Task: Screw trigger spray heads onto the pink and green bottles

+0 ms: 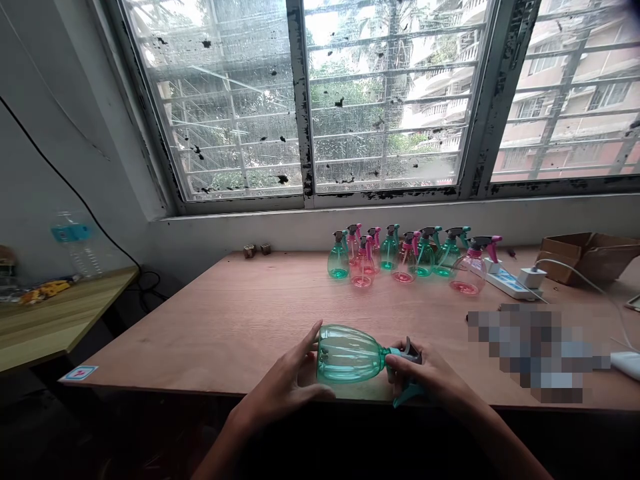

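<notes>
A clear green spray bottle [350, 355] lies sideways in the air over the table's front edge, its base pointing left. My right hand [417, 373] is closed around its neck and spray head, with the teal trigger [410, 393] hanging below the fingers. At the base is my left hand [287, 380], thumb and fingers spread, the fingertips close to or touching the bottom rim. A gap shows between palm and base. No liquid is visible inside the bottle.
Several green and pink spray bottles [363, 270] stand along the back of the wooden table [200, 327]. Right of them are a power strip [510, 283] with chargers and a cardboard box [583, 257]. A blurred patch [540, 353] covers something at right. Two small objects [257, 251] sit back left.
</notes>
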Demonstrator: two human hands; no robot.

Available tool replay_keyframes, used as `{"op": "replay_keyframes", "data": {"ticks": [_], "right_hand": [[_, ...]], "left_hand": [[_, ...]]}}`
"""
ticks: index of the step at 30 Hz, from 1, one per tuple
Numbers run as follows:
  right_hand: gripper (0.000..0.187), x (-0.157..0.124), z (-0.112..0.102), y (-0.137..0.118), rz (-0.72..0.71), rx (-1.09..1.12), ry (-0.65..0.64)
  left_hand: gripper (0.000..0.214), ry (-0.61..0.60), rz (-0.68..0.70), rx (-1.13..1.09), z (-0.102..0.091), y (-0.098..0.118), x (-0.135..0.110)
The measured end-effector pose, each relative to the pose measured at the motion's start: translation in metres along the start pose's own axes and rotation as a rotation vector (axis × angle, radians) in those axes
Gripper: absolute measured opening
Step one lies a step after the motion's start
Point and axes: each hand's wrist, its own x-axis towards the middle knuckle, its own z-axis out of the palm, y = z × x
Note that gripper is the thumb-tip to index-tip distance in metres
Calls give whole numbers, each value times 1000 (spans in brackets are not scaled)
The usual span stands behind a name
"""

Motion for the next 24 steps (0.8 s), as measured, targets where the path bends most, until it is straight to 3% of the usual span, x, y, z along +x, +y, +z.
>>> {"op": "replay_keyframes", "data": {"ticks": [10, 16, 24], "right_hand": [[42, 0, 2, -2, -26, 7, 13], [41, 0, 1, -2, -31, 20, 4], [41, 0, 0, -1, -27, -20, 9]], "left_hand": [[96, 22, 60, 21, 1, -2, 0], [106, 17, 18, 32, 1, -1, -1], [92, 27, 65, 75, 0, -1, 0]]}}
